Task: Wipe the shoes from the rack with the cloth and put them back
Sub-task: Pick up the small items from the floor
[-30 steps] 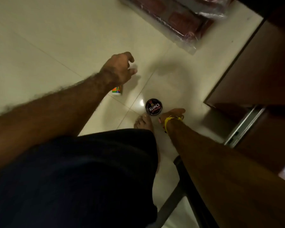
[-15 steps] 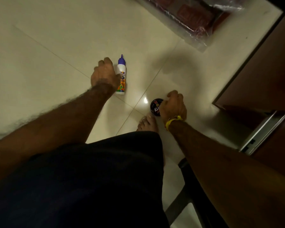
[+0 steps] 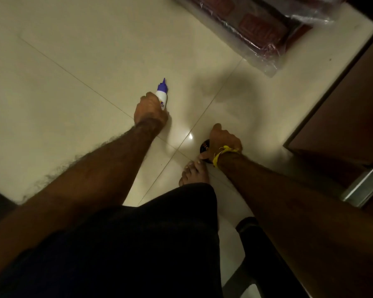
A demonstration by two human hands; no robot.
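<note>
Now your left hand grips the glue bottle and your right hand has closed on the polish tin; no cloth or shoes in view.

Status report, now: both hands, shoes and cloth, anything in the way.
Left hand grips white bottle. Right hand grips round black tin on floor. No shoes or cloth in view. Bare foot beside tin.

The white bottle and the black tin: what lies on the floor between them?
Only bare tiled floor with a grout line lies between the white bottle and the black tin, in the head view.
</note>
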